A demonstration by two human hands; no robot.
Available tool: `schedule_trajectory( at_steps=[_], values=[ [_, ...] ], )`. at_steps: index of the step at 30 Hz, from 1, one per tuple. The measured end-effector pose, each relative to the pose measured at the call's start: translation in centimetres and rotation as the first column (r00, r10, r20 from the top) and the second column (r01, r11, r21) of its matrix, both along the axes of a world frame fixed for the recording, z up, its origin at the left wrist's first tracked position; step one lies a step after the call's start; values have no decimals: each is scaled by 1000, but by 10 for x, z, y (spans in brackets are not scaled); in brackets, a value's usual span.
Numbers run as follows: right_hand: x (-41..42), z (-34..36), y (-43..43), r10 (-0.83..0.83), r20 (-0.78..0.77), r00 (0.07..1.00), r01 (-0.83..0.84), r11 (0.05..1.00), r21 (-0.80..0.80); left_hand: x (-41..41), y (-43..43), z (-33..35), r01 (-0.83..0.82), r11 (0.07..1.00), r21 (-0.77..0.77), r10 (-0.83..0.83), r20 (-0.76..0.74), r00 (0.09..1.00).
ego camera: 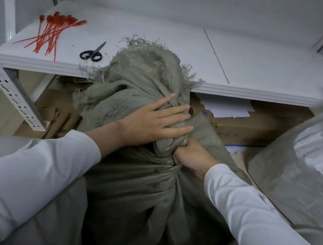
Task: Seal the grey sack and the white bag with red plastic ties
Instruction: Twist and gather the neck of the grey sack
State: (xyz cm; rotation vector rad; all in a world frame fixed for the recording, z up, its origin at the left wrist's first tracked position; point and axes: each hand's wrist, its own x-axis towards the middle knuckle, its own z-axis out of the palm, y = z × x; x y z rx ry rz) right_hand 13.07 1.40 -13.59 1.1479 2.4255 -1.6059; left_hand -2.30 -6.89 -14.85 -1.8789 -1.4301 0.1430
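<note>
The grey sack [137,191] stands in front of me, its frayed mouth bunched into a neck that leans against the shelf edge. My right hand [191,157] is clenched around that gathered neck from below. My left hand [154,121] lies flat with spread fingers on the loose fabric just above the neck, pressing it. A bundle of red plastic ties [52,32] lies on the white shelf at the far left, out of both hands. The white bag [305,162] stands at the right, its top loose.
Black-handled scissors [92,53] lie on the white shelf [246,61] beside the sack's mouth. Cardboard boxes [248,125] with papers sit under the shelf. A perforated metal shelf post [12,92] runs down at the left.
</note>
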Motion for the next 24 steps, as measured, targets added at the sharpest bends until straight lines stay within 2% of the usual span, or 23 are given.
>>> schedule_trajectory(
  at_steps=[5,8,10,12,14,17,21,23,24],
  values=[
    [2,1,8,8,-2,1000,-8,1000,15,10,7,14,-43,999,-12,44,74,996],
    [1,-1,9,38,-32,999,-36,998,60,21,9,32,-172,974,-145,186,84,979],
    [0,1,3,76,-34,997,-70,986,153,25,12,38,-302,885,-355,354,92,931],
    [-1,4,-5,71,-44,997,-59,969,238,33,13,44,-420,748,-514,509,37,860],
    [-1,4,-12,52,-77,996,-29,960,278,40,17,47,-452,707,-544,525,-24,851],
    [-2,-1,-21,45,-66,997,-20,939,344,44,20,49,-423,673,-606,518,-22,855],
    [-8,-6,-23,6,-89,996,29,921,389,36,15,48,-394,688,-610,483,-22,876],
    [-11,-6,-19,-15,-108,994,56,919,391,30,10,42,-382,744,-549,469,21,883],
    [-13,-5,-16,-37,-114,993,77,924,375,27,7,40,-360,802,-477,435,53,899]
  ],
)
